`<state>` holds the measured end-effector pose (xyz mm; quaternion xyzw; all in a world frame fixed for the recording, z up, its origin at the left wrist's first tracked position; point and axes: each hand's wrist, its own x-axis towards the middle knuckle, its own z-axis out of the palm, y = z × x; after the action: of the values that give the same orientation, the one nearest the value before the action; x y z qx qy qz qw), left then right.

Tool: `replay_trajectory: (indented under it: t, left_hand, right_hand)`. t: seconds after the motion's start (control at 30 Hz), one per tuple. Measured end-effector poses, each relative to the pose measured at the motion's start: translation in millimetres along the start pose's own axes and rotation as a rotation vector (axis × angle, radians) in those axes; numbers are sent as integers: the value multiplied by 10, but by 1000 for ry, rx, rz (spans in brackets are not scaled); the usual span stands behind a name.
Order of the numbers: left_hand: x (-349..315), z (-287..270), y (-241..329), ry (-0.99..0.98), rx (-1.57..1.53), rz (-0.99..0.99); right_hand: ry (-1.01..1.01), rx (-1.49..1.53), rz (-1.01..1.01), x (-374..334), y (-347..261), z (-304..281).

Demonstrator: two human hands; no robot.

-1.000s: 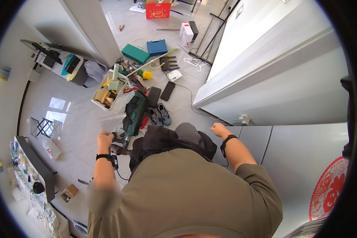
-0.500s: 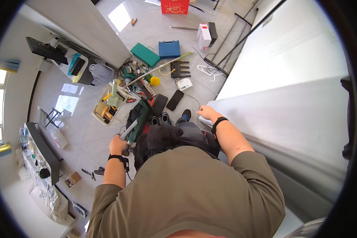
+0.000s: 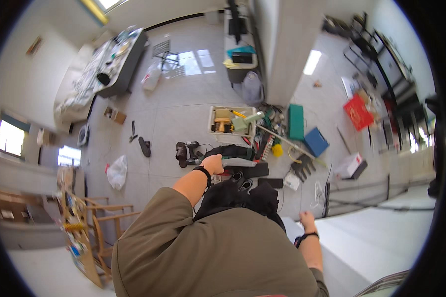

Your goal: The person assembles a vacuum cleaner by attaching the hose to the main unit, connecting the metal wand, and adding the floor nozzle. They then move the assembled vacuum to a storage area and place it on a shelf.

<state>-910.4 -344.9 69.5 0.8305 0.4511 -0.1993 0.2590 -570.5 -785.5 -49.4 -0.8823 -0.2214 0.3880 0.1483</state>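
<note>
My left hand (image 3: 213, 164) is closed around the near end of a long, flat, silvery blade-like tool (image 3: 239, 162); its exact kind is unclear. That tool points right, beside a dark green and black bag (image 3: 228, 151) on the floor. Just left of the hand lies a power drill (image 3: 192, 162), partly hidden. My right hand (image 3: 307, 221), its fingers curled in, is low on the right by the large white panel (image 3: 371, 237). Whatever its fingers hold, if anything, cannot be made out.
A white bin (image 3: 211, 127) of tools stands ahead, near loose tools, a green case (image 3: 296, 122) and a blue case (image 3: 316, 142). A pole (image 3: 282, 138) crosses the floor. Black pads (image 3: 270, 183) lie by my feet. A black rack (image 3: 357, 188) and a wooden chair (image 3: 101, 222) stand at the sides.
My view has swung left, so the floor things appear turned and shifted right. The left hand still grips the silvery tool. My right hand appears lower and farther right, still by the white panel.
</note>
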Motion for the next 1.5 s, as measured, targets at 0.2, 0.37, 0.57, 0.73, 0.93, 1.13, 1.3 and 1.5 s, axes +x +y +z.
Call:
replay_trajectory:
  t: [0.2,0.37,0.57,0.73,0.93,1.13,1.3,1.5]
  left_hand:
    - [-562,182,-1124,98,-148,-187]
    - [-1098,565,-2205,71,-277,-414]
    - [-1888,812,-3173,17,-356,-554]
    - [-2175,927,-3537,-42,-390,-703]
    - [-2143,1115,-3432,20,-495,-792]
    - [-1732,1074,-3266,25,-449,-593]
    - [-1292,808,-2919,12,-308,-405]
    - [-588,328,-1871,-42,-72,-289]
  right_hand:
    - [-124,54,142,-258,-266,211]
    - [-201,-18,124,-239,-1157,516]
    - [-194,-41,-95,-138,-2245,916]
    - [-240,-174,-124,-273,-2772,935]
    - [-249,-192,-161,-197,-3023,917]
    - [-162,-333,-465,-250,-2789,772]
    - [-60,-169,-189,-383,-2131,601]
    - [-99,-43,81,-81,-1435,178]
